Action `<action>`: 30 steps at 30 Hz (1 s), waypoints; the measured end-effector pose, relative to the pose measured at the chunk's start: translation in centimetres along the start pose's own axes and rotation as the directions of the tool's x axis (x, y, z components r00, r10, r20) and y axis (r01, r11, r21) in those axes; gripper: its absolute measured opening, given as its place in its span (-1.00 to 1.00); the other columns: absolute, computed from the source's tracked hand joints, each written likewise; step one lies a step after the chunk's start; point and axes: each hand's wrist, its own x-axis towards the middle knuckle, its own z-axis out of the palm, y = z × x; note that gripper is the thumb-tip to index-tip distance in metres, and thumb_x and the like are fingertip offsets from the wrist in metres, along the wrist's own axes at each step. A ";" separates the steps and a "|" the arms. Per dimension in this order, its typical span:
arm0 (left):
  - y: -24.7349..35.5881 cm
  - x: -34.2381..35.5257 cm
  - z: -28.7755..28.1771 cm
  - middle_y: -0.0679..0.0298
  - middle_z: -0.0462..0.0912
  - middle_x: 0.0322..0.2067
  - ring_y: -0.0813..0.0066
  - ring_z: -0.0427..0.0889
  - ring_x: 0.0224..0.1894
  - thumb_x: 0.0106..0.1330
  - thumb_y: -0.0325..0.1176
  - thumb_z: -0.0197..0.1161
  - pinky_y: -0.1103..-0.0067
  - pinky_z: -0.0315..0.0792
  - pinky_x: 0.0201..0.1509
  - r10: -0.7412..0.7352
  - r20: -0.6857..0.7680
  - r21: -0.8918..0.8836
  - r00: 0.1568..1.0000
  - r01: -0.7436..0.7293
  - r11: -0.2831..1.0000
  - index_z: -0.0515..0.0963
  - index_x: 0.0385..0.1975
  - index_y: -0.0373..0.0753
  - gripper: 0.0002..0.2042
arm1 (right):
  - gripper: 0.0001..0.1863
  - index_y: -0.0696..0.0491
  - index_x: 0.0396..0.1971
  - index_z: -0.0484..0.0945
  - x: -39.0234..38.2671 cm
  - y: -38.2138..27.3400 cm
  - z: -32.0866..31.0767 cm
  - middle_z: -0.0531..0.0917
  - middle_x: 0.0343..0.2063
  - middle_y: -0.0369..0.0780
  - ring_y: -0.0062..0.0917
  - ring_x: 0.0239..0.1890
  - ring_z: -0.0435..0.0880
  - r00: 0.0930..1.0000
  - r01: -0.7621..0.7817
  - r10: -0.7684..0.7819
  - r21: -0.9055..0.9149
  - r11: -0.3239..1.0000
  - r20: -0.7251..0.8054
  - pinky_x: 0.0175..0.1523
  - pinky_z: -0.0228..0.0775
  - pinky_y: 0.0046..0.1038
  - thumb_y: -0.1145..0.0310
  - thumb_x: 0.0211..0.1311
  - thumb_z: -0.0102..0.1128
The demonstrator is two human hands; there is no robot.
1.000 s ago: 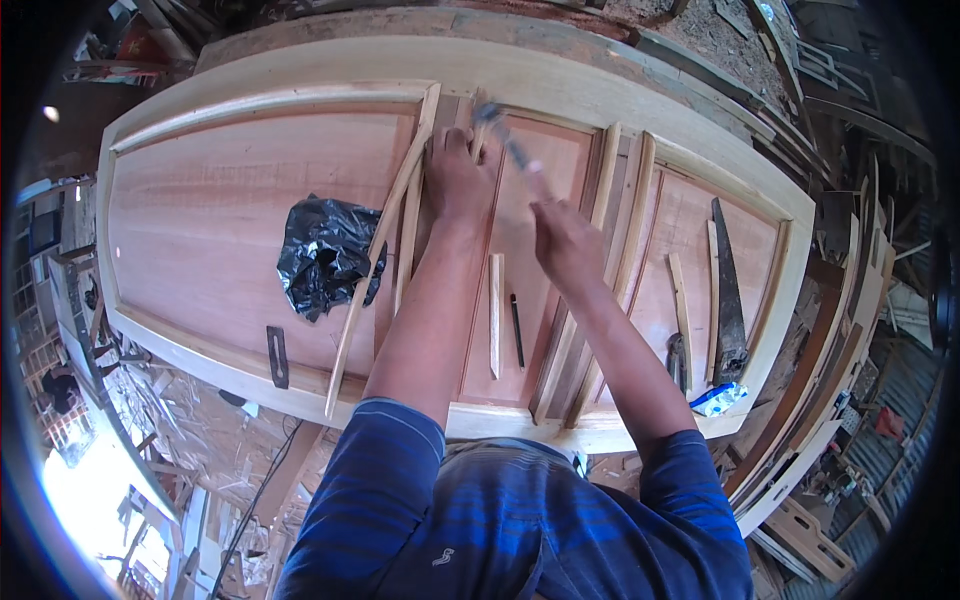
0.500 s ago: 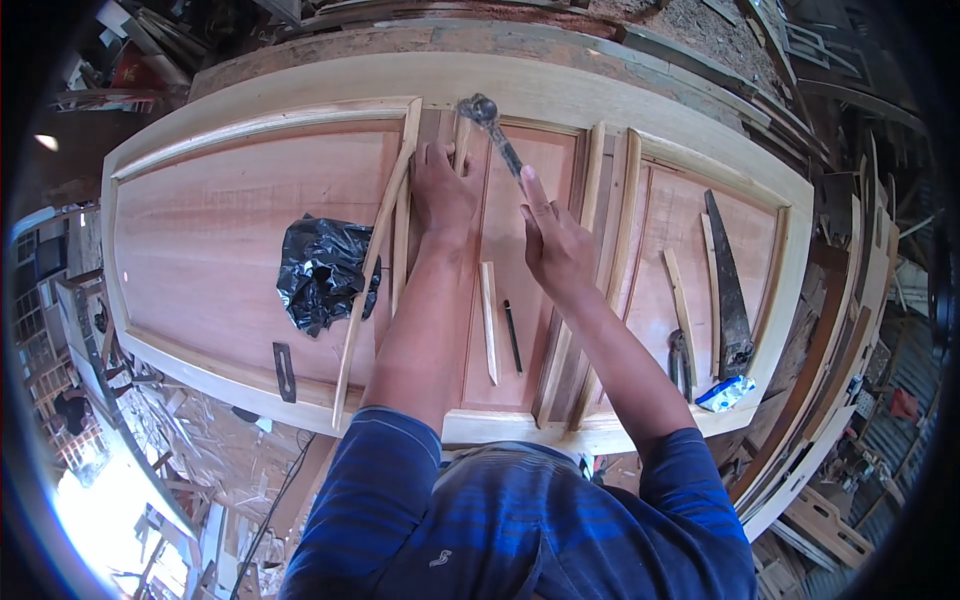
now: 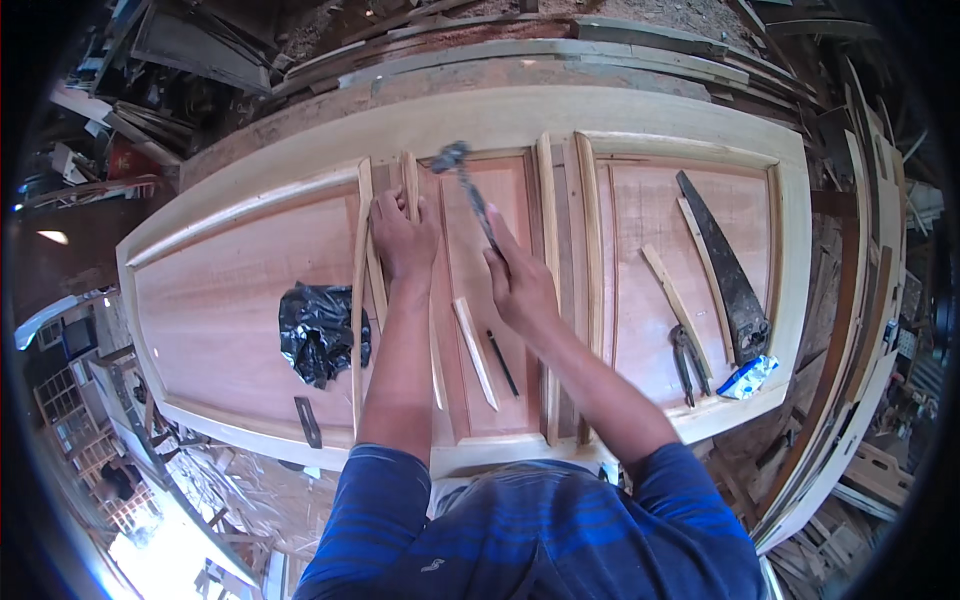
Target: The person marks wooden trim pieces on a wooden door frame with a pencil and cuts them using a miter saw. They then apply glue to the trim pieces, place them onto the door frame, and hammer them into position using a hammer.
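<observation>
My left hand (image 3: 405,240) pinches the upper part of a thin wooden moulding strip (image 3: 411,172), which stands along the left edge of the middle panel of a wooden door (image 3: 480,105). Its fingertips are partly hidden. In my right hand (image 3: 522,285) is a hammer (image 3: 474,200), gripped by the handle, its head raised to the right of that strip. Below the hammer, a short pale wood strip (image 3: 474,352) and a black pencil (image 3: 503,362) lie on the middle panel. Beside my left forearm, a loose long strip (image 3: 361,270) slants near a crumpled black plastic bag (image 3: 318,335).
On the right panel lie a handsaw (image 3: 725,260), pincers (image 3: 688,362), two wood strips (image 3: 675,300) and a blue-white packet (image 3: 748,377). A dark flat slotted metal piece (image 3: 308,422) rests at the door's near left edge. Stacked boards (image 3: 850,330) stand on the right.
The view has shifted, so the door sits differently in it. My left hand still holds the strip near its top. The hammer stays raised in my right hand, its head now nearer the panel's top edge.
</observation>
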 end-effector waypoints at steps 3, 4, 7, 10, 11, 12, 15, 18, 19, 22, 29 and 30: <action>0.3 1.6 0.6 0.03 0.64 -0.24 0.01 0.67 -0.14 0.25 -0.33 0.45 0.19 0.57 -0.07 0.056 -0.047 0.052 0.997 -0.053 0.997 0.58 -0.18 -0.34 -0.73 | -0.29 -0.28 0.67 0.15 -1.5 -0.3 0.0 0.65 0.29 0.05 -0.08 0.15 0.77 0.970 -0.149 0.217 0.429 0.891 -0.113 0.17 0.63 -0.19 0.38 0.63 0.11; 0.3 2.9 0.9 0.03 0.64 -0.24 0.01 0.67 -0.14 0.26 -0.32 0.45 0.18 0.57 -0.05 0.070 -0.029 0.102 0.997 -0.067 0.993 0.58 -0.17 -0.33 -0.72 | -0.30 -0.26 0.68 0.14 -1.5 -0.7 -0.5 0.58 0.38 0.06 -0.10 0.27 0.72 0.954 -0.260 0.299 0.467 0.845 -0.011 0.28 0.59 -0.23 0.36 0.65 0.10; 0.2 3.8 0.5 0.03 0.63 -0.24 0.02 0.66 -0.12 0.27 -0.31 0.45 0.17 0.56 -0.01 0.111 -0.026 0.188 0.993 -0.105 0.977 0.58 -0.16 -0.32 -0.72 | -0.32 -0.19 0.67 0.16 -0.7 -0.2 0.8 0.59 0.38 0.05 -0.14 0.31 0.70 0.956 -0.241 0.291 0.492 0.837 -0.027 0.32 0.55 -0.26 0.32 0.66 0.09; 0.4 1.8 0.3 0.03 0.62 -0.24 0.02 0.65 -0.12 0.28 -0.33 0.45 0.19 0.56 0.03 0.132 -0.021 0.207 0.991 -0.125 0.970 0.58 -0.14 -0.33 -0.73 | -0.35 -0.18 0.66 0.20 1.0 1.1 1.2 0.53 0.43 0.07 -0.14 0.39 0.62 0.961 -0.192 0.269 0.559 0.806 -0.057 0.37 0.50 -0.25 0.28 0.66 0.09; 0.2 0.5 0.0 0.02 0.62 -0.23 0.03 0.65 -0.11 0.29 -0.34 0.45 0.20 0.56 0.04 0.119 -0.002 0.194 0.993 -0.116 0.974 0.58 -0.13 -0.33 -0.73 | -0.36 -0.16 0.65 0.22 1.8 1.4 1.1 0.65 0.26 0.03 -0.20 0.24 0.72 0.960 -0.237 0.279 0.531 0.814 0.001 0.26 0.56 -0.28 0.27 0.66 0.09; 0.1 -1.0 -0.4 0.02 0.62 -0.23 0.03 0.65 -0.11 0.29 -0.34 0.45 0.20 0.56 0.04 0.121 0.008 0.193 0.993 -0.120 0.974 0.58 -0.13 -0.33 -0.73 | -0.36 -0.16 0.64 0.23 2.8 2.1 0.9 0.71 0.18 0.01 -0.24 0.17 0.76 0.956 -0.265 0.291 0.517 0.814 0.031 0.21 0.59 -0.29 0.27 0.66 0.09; -0.1 -5.0 -2.8 0.01 0.61 -0.18 0.07 0.64 -0.14 0.30 -0.39 0.45 0.25 0.57 0.01 0.048 0.043 0.158 0.998 -0.054 0.986 0.58 -0.07 -0.36 -0.71 | -0.39 -0.11 0.62 0.30 7.1 2.1 -1.6 0.72 -0.40 -0.20 -0.51 -0.41 0.74 0.926 -0.377 0.277 0.589 0.714 0.257 -0.24 0.61 -0.38 0.25 0.66 0.10; -0.1 -7.5 -4.3 0.00 0.59 -0.13 0.10 0.63 -0.14 0.31 -0.44 0.45 0.31 0.58 0.00 0.069 0.057 0.127 0.996 -0.076 0.989 0.58 -0.02 -0.39 -0.69 | -0.40 -0.08 0.60 0.32 12.2 1.5 -5.9 0.47 -0.62 -0.37 -0.66 -0.70 0.40 0.897 -0.432 0.260 0.589 0.683 0.357 -0.55 0.38 -0.43 0.22 0.65 0.10; -0.2 -8.1 -4.6 0.00 0.59 -0.13 0.11 0.63 -0.14 0.30 -0.47 0.44 0.33 0.58 -0.01 0.107 0.059 0.130 0.993 -0.114 0.985 0.58 -0.02 -0.39 -0.70 | -0.40 -0.09 0.60 0.33 13.8 1.9 -6.5 0.49 -0.63 -0.35 -0.64 -0.73 0.41 0.899 -0.425 0.258 0.564 0.708 0.354 -0.59 0.36 -0.42 0.21 0.65 0.11; -1.0 -8.6 -4.8 0.01 0.59 -0.12 0.12 0.64 -0.14 0.30 -0.50 0.44 0.35 0.59 -0.03 0.141 0.062 0.163 0.988 -0.149 0.975 0.58 -0.02 -0.39 -0.71 | -0.41 -0.16 0.60 0.34 15.3 1.9 -7.2 0.49 -0.62 -0.35 -0.66 -0.73 0.40 0.870 -0.440 0.247 0.447 0.779 0.427 -0.62 0.31 -0.45 0.18 0.66 0.11; -0.5 -8.5 -4.6 -0.07 0.62 -0.12 -0.07 0.65 -0.04 0.27 -0.55 0.44 0.17 0.58 0.07 0.100 0.058 0.141 0.993 -0.107 0.984 0.59 -0.07 -0.40 -0.74 | -0.44 -0.22 0.57 0.39 17.3 1.4 -7.9 0.44 -0.63 -0.37 -0.68 -0.71 0.36 0.892 -0.289 0.160 0.260 0.921 0.423 -0.61 0.30 -0.44 0.11 0.67 0.11; -0.5 -8.6 -4.8 -0.07 0.62 -0.12 -0.07 0.65 -0.04 0.27 -0.55 0.44 0.17 0.58 0.07 0.095 0.064 0.149 0.993 -0.103 0.983 0.59 -0.07 -0.40 -0.74 | -0.44 -0.22 0.57 0.39 17.6 1.3 -8.6 0.44 -0.63 -0.37 -0.68 -0.71 0.36 0.888 -0.295 0.162 0.264 0.918 0.431 -0.61 0.30 -0.44 0.11 0.67 0.11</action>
